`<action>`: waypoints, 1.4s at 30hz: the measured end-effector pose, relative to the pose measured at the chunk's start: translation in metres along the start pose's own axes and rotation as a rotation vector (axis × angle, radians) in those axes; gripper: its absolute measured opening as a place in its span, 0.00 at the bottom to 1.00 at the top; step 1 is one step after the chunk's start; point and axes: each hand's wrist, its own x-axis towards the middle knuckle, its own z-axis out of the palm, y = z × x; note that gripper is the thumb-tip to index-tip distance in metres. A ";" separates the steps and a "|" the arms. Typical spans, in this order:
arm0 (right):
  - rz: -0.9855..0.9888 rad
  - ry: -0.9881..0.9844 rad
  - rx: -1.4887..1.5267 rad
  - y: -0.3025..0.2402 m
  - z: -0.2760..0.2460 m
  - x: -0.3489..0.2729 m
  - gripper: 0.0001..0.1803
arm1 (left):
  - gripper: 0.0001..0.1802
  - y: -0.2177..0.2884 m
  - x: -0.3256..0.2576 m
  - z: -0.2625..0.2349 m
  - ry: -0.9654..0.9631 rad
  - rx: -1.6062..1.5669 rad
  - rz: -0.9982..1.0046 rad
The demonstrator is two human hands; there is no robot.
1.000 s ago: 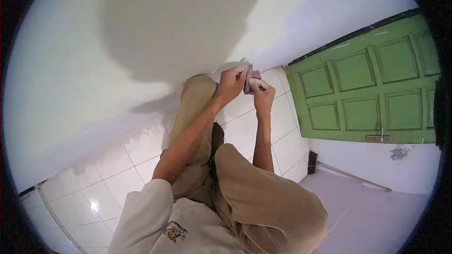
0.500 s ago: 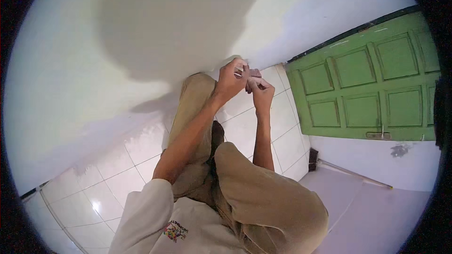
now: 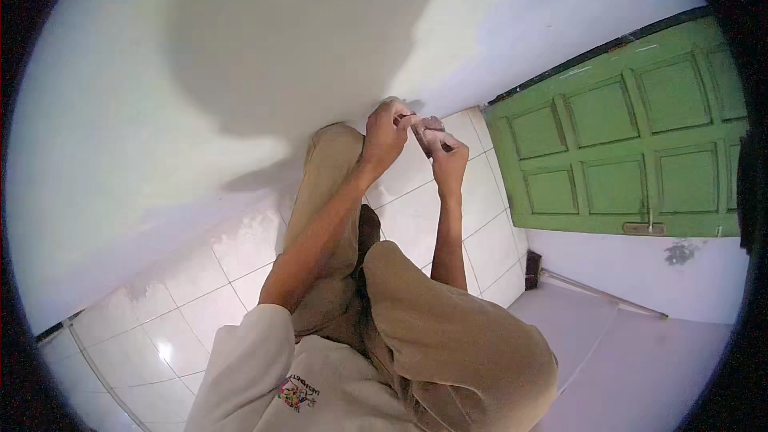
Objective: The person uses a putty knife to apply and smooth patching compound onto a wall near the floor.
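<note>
Ok so the brown, flat, wallet-like thing [image 3: 432, 123] was left of the green panelled door [image 3: 608, 136], pinched in the right hand [image 3: 450, 162]. Too small to tell what was in it. Its visible long edge slanted, near end tipped slightly doorward. The left hand [image 3: 387, 134], farther from the door, had fingertips pinched right beside it; couldn't tell if they gripped it.

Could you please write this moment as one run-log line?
right hand: pinching small brown item | left hand: fingers bent close to its edge, grip unclear | surroundings: tiled floor, green door
</note>
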 end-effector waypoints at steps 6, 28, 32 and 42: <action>-0.166 0.086 -0.163 -0.017 0.002 -0.005 0.09 | 0.09 0.000 -0.002 -0.003 -0.038 0.053 0.058; -0.084 0.115 -0.010 -0.024 0.009 -0.007 0.09 | 0.09 0.027 -0.002 -0.003 0.087 -0.105 -0.038; -0.082 0.086 0.029 -0.042 0.014 -0.014 0.09 | 0.11 0.020 -0.004 -0.007 0.149 -0.042 -0.060; -0.114 0.257 -0.094 -0.008 0.016 -0.011 0.08 | 0.08 0.015 -0.004 -0.015 -0.134 -0.077 -0.108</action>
